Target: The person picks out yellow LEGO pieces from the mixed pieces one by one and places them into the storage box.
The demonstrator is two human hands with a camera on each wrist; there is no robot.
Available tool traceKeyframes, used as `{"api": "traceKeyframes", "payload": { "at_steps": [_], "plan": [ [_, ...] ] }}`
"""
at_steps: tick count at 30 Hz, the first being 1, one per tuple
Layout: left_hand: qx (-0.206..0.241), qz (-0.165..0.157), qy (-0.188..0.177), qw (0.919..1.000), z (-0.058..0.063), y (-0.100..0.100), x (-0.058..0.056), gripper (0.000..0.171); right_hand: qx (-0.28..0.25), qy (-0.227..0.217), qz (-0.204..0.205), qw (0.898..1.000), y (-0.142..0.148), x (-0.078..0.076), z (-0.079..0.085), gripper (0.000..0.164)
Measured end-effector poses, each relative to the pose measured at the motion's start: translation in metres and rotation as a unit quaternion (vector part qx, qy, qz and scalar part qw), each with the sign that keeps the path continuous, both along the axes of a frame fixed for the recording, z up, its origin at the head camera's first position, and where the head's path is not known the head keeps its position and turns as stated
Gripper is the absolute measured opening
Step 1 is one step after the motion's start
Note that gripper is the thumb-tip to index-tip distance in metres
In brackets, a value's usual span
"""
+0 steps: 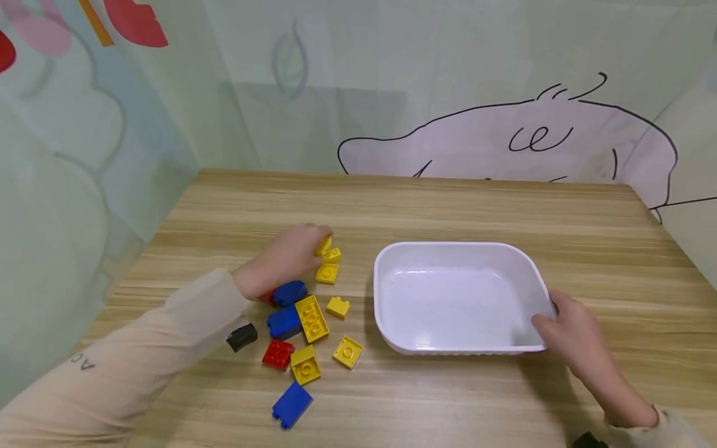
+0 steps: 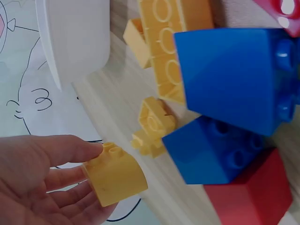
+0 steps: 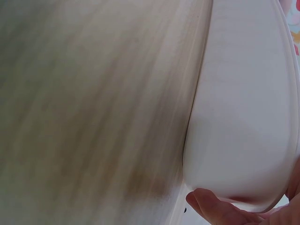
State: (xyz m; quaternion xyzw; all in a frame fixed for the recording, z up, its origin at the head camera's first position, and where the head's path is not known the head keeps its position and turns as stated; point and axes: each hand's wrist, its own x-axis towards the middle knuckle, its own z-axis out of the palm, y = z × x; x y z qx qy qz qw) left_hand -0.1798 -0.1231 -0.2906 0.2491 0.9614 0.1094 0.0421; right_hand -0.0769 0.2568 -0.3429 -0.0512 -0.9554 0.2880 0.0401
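Between thumb and fingers, my left hand (image 1: 291, 255) pinches a yellow toy brick (image 2: 117, 178) with a curved side and studs, just behind the loose bricks. Its wrist partly hides a red brick (image 1: 266, 297) beside a blue brick (image 1: 290, 293). Small yellow bricks (image 1: 327, 274) lie close to that hand. At the right, my right hand (image 1: 577, 336) grips the right end of a white plastic basin (image 1: 448, 351), thumb at the rim and fingers on the outer wall (image 3: 239, 117). Nothing lies inside the basin.
Nearer the front are another blue brick (image 1: 292, 404), a red brick (image 1: 278, 354), a long yellow brick (image 1: 312, 318) and several others. The wooden table (image 1: 476, 398) meets a wall hung with printed fabric (image 1: 336, 74) at its back edge.
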Motion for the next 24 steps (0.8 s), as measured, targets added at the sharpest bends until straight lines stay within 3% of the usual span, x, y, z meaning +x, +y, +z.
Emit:
{"api": "traceKeyframes", "payload": {
  "at_steps": [15, 24],
  "plan": [
    [-0.036, -0.008, -0.026, 0.9990, 0.025, 0.032, 0.000, 0.042, 0.002, 0.010, -0.001, 1.000, 0.002, 0.001, -0.001, 0.040],
    [-0.040, -0.030, -0.013, 0.9986, 0.025, 0.043, -0.002, 0.036, -0.004, 0.026, 0.004, 1.000, 0.000, 0.001, -0.003, 0.037]
  ]
}}
